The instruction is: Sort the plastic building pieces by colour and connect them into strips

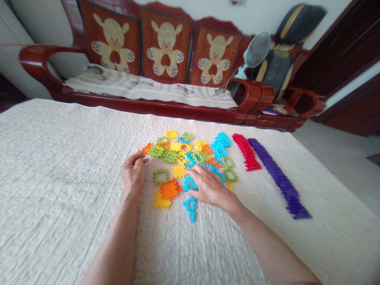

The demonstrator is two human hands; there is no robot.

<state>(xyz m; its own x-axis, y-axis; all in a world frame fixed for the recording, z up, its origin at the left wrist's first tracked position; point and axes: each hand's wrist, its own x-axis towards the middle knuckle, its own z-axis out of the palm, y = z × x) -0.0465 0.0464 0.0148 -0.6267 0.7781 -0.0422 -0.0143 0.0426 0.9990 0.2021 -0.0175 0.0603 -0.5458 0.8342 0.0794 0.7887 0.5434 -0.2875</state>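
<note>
My left hand (134, 169) is at the left side of a pile of plastic interlocking tiles, its fingers curled together. An orange tile (145, 148) lies just beyond its fingertips; whether the hand holds anything is hidden. My right hand (206, 185) reaches into the front of the pile, thumb and fingers on either side of a blue window-shaped tile (189, 183). Close by lie a yellow tile (178, 171), an orange square tile (169, 189) over another yellow tile (161, 202), a green frame tile (161, 177) and a blue arched tile (190, 208).
Right of the pile lie a row of stacked red tiles (246, 152) and a longer purple row (277, 176); blue tiles (222, 144) are bunched behind. A white quilted cover (74, 178) spreads underneath. Beyond stand a wooden sofa (148, 103) and a fan (258, 49).
</note>
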